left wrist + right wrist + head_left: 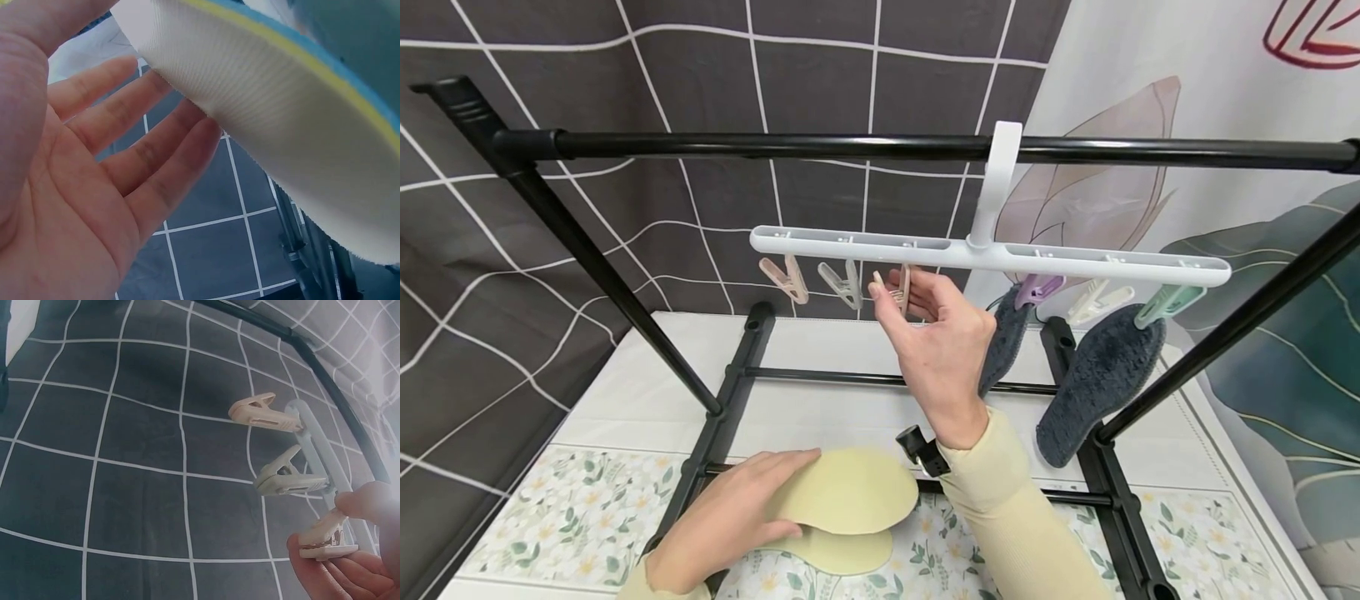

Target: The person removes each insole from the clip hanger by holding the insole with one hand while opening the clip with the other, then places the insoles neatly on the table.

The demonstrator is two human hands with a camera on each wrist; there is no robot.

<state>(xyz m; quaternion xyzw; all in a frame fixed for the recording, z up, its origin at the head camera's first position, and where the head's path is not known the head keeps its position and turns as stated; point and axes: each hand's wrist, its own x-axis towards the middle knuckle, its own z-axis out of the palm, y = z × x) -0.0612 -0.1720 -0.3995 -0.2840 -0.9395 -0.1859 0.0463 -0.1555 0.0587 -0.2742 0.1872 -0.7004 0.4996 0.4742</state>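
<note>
In the head view my right hand [943, 333] is raised to the white clip hanger [880, 250]. Its thumb and fingers pinch a beige clip [328, 540], the third from the hanger's left end. Lower down, my left hand [745, 512] holds a pair of pale yellow insoles [857, 492] at their left edge, one overlapping the other. The left wrist view shows the pale ribbed side of an insole [269, 119] with a yellow and blue edge, fingertips against its rim. A pink clip [785, 278] and a grey-green clip [842, 284] hang left of my right hand.
A purple clip [1039, 288] and a green clip [1169, 305] hold dark fuzzy insoles [1093, 387]. A cream clip [1099, 302] hangs between them. The hanger hooks over a black rack's bar [775, 145]. Below lies a white, flower-patterned surface [587, 508]; a dark grid curtain [700, 92] stands behind.
</note>
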